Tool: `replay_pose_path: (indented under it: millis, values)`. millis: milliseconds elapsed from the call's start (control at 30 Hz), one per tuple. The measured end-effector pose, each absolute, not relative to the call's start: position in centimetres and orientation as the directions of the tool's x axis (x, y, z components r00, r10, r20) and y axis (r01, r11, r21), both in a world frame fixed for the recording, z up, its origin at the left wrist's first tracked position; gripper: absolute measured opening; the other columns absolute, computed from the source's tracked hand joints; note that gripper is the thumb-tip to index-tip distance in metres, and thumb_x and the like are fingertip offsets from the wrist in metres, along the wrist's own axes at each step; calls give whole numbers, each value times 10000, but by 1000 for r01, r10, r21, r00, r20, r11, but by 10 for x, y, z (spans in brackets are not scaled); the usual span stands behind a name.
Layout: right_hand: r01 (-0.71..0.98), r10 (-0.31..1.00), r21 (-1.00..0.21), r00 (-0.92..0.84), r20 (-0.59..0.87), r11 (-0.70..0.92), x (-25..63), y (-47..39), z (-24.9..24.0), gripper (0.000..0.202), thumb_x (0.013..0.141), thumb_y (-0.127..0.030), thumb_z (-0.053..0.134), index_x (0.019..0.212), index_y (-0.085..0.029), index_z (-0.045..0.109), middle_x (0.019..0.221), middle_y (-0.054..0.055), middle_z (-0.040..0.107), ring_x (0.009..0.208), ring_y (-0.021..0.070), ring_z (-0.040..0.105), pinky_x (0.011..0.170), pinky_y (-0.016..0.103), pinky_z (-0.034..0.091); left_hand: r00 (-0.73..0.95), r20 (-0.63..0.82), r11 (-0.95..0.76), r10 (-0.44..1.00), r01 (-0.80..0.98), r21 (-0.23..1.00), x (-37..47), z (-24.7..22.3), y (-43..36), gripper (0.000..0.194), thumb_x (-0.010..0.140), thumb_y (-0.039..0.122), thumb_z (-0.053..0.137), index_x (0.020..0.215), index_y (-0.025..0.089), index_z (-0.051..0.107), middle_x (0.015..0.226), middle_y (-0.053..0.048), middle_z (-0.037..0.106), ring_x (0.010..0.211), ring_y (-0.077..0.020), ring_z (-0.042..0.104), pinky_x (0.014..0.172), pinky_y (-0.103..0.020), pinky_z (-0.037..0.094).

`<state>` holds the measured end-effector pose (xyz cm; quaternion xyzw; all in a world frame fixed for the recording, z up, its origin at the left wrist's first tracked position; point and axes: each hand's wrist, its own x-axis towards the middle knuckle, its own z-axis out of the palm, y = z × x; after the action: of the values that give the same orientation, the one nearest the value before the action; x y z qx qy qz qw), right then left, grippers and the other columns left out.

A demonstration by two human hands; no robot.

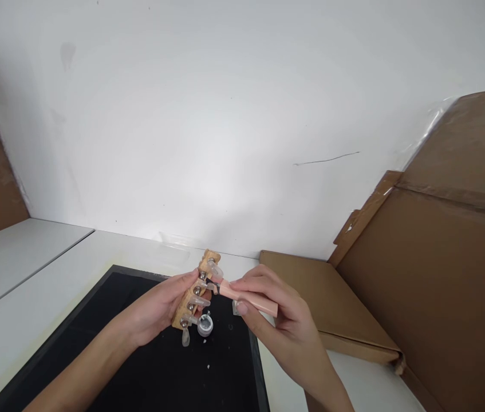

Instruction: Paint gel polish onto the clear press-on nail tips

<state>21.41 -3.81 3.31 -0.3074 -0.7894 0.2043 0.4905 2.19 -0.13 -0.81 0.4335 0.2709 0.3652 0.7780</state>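
My left hand [156, 313] is closed around a tan, wood-coloured nail tip stand [188, 296], held tilted above the black mat. Round metal knobs line the stand, and several clear false nails [200, 301] stick out from it. Between the thumb and fingers of my right hand [290, 321] is a pink pen-shaped tool [248, 297]. Its dark narrow end is at one of the upper false nails; whether it touches cannot be made out. Just below the stand is a small round jar [205, 324] with greyish contents.
A black mat [169, 377] with pale specks covers part of the white table [53, 286]. A clear plastic tray [172, 253] lies by the white wall. At right are a flat cardboard box [311, 292] and tall cardboard panels [452, 274]. A small clear piece [236, 308] sits behind my right hand.
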Motion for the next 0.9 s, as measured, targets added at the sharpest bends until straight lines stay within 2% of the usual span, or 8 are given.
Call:
replay_pose_path:
  millis: [633,900]
  values:
    - [296,690,-623,-336,641,724,214,-38,33,311,820,-78,565,1038,-286,643,849,27,573,733,150,557,566,241,473,596,-84,346,799,-340,875,22,-10,-2,385,835,535,511,951,192,641,756,-5,504,658,-112,466,642,-241,384]
    - [257,676,-628,-361,642,734,213,-39,34,428,775,2,531,1050,-302,655,860,32,551,747,152,563,566,241,495,598,-97,368,795,-350,862,22,-9,-2,386,818,536,539,948,188,641,756,-2,513,648,-103,482,610,-225,377]
